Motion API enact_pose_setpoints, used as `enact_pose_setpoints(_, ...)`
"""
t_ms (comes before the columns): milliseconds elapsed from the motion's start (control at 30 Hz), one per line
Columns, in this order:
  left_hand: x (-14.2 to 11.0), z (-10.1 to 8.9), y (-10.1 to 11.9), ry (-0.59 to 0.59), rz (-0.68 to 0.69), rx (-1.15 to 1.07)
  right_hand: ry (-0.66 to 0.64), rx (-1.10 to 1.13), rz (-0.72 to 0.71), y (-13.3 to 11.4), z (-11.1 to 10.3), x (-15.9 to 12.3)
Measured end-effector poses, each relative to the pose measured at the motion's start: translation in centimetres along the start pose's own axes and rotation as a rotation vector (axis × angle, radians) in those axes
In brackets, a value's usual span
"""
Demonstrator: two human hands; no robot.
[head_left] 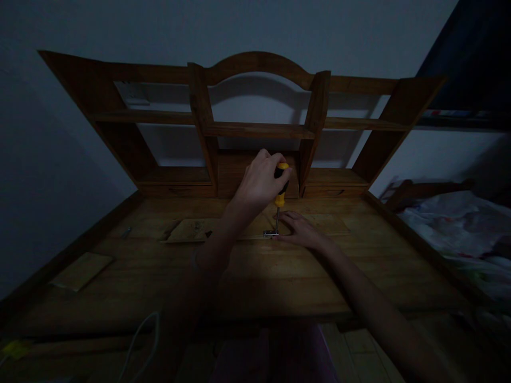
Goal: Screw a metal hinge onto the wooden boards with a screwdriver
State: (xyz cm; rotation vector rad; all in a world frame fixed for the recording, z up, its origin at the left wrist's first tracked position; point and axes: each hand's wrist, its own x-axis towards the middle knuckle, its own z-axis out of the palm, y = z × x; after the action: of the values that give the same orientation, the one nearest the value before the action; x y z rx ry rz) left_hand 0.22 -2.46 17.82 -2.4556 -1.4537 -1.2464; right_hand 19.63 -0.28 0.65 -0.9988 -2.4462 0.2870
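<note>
My left hand [261,178] is closed around the handle of a screwdriver [281,199] with a yellow and black grip. The screwdriver stands nearly upright, its shaft reaching down to a small shiny metal fitting [271,233]. That fitting lies at the front edge of a thin, flat wooden board [191,230] on the desk. Beside the fitting rests my right hand [299,230], thumb and fingers apart around the screwdriver's lower end. Its thumb is close to the fitting's right end; in the dim light I cannot tell whether it touches.
The wooden desk [255,282] carries a hutch [259,130] of shelves at its back. A flat tan piece [82,270] and a small metal piece [126,232] lie at the left. A pale cord loop [155,324] hangs in front. Plastic bags [455,218] are heaped at the right.
</note>
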Motion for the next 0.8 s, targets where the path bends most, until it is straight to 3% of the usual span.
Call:
enact_pose_setpoints(400, 0.2, -1.1, 0.2, -0.166, 0.215, -0.073, -0.009, -0.007, 0.018, 0.1, 0.1, 0.0)
enact_pose_setpoints(800, -0.2, -0.6, 0.5, -0.163, 0.234, -0.063, -0.026, -0.032, 0.011, 0.0, -0.1, 0.0)
